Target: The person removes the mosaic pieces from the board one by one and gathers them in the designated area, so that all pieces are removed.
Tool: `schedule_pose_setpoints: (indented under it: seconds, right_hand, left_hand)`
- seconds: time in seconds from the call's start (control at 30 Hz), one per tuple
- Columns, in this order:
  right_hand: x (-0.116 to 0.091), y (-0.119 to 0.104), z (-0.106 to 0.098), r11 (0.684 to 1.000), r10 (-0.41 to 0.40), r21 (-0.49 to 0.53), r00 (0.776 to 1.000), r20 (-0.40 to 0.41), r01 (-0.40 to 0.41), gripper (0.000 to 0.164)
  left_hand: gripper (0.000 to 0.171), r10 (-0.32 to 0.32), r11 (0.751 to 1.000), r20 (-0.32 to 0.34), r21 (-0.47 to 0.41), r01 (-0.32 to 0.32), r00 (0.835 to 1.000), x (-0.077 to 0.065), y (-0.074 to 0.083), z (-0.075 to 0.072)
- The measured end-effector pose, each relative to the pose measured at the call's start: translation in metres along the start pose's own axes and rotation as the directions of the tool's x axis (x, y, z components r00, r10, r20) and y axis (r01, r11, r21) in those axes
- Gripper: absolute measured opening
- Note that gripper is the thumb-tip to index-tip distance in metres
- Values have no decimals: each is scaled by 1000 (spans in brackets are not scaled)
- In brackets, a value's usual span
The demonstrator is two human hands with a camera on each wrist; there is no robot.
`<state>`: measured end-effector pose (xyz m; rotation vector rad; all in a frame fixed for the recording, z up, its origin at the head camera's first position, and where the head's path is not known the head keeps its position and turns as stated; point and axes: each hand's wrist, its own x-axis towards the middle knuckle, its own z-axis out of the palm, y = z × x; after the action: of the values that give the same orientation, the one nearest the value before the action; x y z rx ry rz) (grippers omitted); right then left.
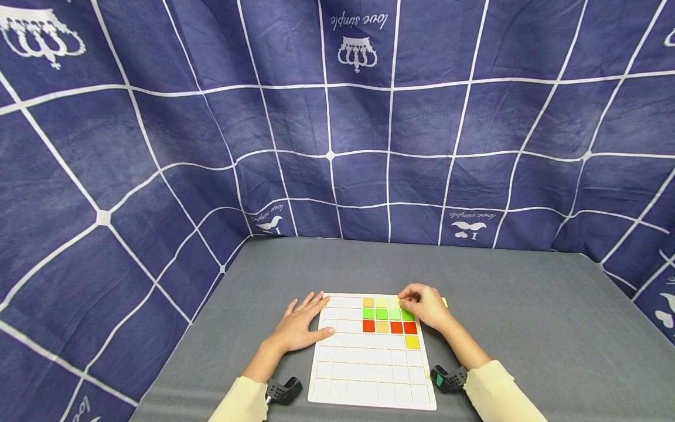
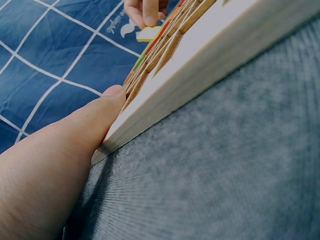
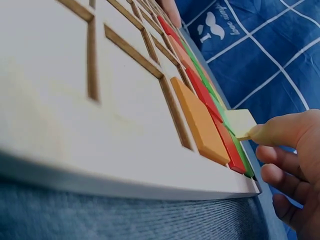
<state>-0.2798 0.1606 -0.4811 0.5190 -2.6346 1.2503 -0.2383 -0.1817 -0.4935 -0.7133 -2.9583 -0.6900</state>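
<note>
A white grid board lies flat on the grey table. Coloured square tiles fill part of its upper right: tan and pale yellow at the top, a green row below, then a mostly red row. One orange-yellow tile sits alone under the red ones. My right hand pinches a pale yellow tile between thumb and finger, tilted over the board's upper right corner. With fingers spread, my left hand rests at the left edge, its thumb on the board.
Past the right hand shows a small yellow patch. Blue cloth with white lines hangs behind and to the left of the table. Each wrist wears a black device, the left one beside the board's lower left.
</note>
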Motion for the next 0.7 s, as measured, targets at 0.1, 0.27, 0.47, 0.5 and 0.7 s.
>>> schedule_pose_setpoints:
  seconds: [0.1,0.27,0.47,0.5,0.7]
  right_hand:
    - [0,-2,-1,1000,11,14,1000,5,-11,5]
    - [0,-3,0,999,30,32,999,13,-30,4]
    - [-1,-4,2,997,48,53,999,2,-48,5]
    - [-1,-5,1,997,49,59,999,1,-49,5]
    - [0,-4,1,995,61,79,998,-7,-60,5]
  left_hand:
    - [82,4,1000,-2,-1,-4,1000,0,0,0]
    - [82,-4,1000,2,5,4,1000,0,0,1]
    - [81,-2,1000,-2,-4,2,1000,0,0,1]
    - [81,-2,1000,-1,-5,2,1000,0,0,1]
    - [81,-2,1000,0,-10,2,1000,0,0,1]
